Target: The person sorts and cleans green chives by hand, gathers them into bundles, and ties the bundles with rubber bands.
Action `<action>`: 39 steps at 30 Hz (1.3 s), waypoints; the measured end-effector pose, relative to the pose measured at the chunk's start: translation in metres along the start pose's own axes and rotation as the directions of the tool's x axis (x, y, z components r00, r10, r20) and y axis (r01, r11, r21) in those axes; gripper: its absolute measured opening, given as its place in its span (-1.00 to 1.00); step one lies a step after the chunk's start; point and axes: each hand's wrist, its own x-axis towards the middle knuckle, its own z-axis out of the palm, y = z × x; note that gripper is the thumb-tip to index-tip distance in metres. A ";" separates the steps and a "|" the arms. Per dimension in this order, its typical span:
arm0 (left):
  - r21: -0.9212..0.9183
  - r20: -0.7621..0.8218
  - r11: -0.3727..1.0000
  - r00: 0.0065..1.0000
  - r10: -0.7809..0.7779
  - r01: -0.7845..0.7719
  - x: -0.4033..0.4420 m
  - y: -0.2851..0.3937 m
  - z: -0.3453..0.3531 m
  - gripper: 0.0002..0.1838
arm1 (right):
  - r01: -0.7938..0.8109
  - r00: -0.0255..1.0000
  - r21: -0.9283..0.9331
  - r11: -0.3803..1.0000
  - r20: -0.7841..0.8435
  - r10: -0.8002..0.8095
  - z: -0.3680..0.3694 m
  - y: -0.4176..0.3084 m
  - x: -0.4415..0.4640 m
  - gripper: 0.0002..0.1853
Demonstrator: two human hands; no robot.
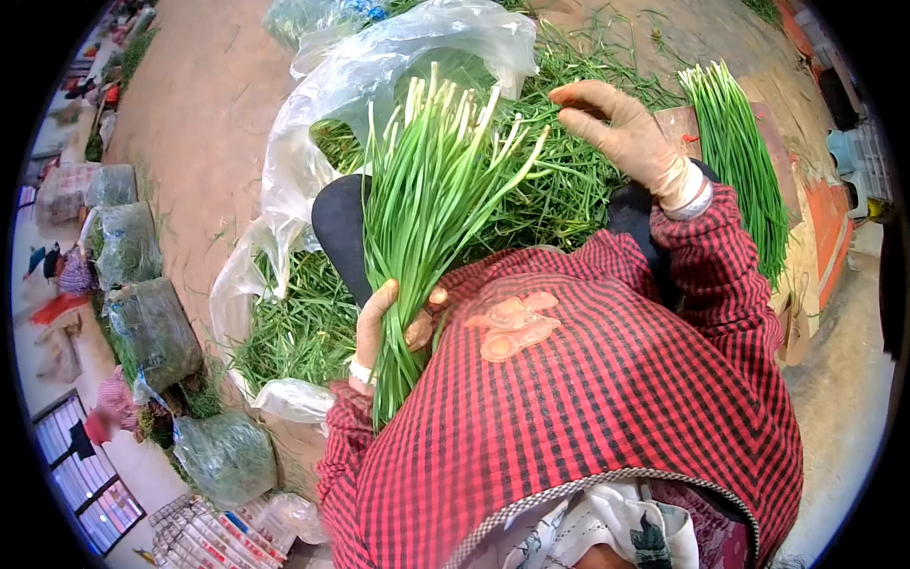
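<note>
My left hand (387,322), in a thin glove with a white cuff, is wrapped round a bunch of garlic chives (427,190). The pale cut ends point away from me and fan out at the top, with a few stalks leaning off to the right. The leafy ends hang below my fist against the red checked apron. My right hand (621,133), also gloved, is raised to the right of the bunch. Its thumb and fingers are a little apart, and I see nothing between them. Loose green leaves (559,180) lie in a heap beneath it.
A clear plastic sheet (284,171) curves round the leaf heap on the left. To the right, a neat pile of chives (744,171) lies on a board (779,133). Several plastic-wrapped bundles (156,332) line the far left, near other people. A stacked crate (213,536) stands at lower left.
</note>
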 end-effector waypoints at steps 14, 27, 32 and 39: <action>-0.088 0.114 0.994 0.992 -0.052 0.062 0.002 -0.012 0.000 -0.47 | 0.444 0.894 -0.463 0.767 0.170 -0.415 0.037 -0.056 0.034 -0.62; 0.180 0.027 0.979 0.995 -0.098 0.092 0.003 -0.009 0.019 -0.55 | 0.432 0.846 -0.137 0.891 0.403 -0.349 0.025 -0.028 0.024 -0.73; 0.238 0.124 0.971 0.990 -0.064 0.033 0.008 -0.011 0.016 -0.54 | 0.234 0.959 -0.172 0.957 0.204 -0.198 0.021 -0.022 0.004 -0.78; 0.173 -0.086 0.981 0.994 -0.073 0.087 -0.001 -0.010 0.014 -0.52 | -0.363 0.894 -0.636 0.681 -0.032 0.447 -0.064 0.050 0.029 -0.64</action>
